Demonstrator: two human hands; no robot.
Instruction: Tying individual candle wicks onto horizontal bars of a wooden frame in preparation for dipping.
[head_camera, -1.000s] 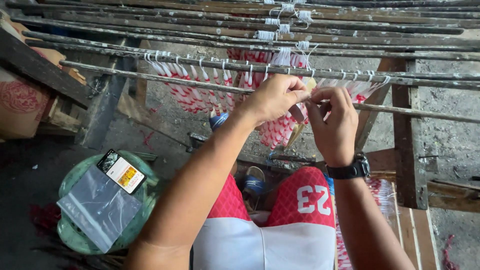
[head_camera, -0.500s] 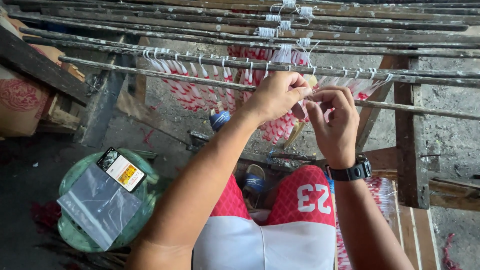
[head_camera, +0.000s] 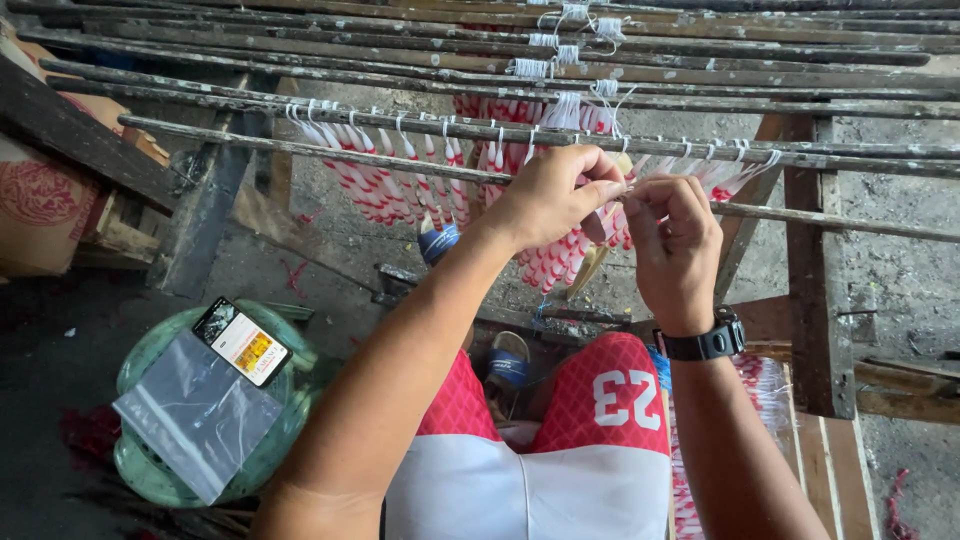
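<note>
Gritty concrete floor (head_camera: 880, 270), rough wooden rods (head_camera: 300, 148) overhead. Red-and-white candles (head_camera: 400, 180) hang by white wicks. Left hand (head_camera: 550, 195) and right hand (head_camera: 675, 250) pinch a wick (head_camera: 622, 187) at the near rod.

My one head camera looks steeply down and forward, close over my hands, at the rack (head_camera: 480, 130) and floor (head_camera: 340, 250) beneath.
</note>
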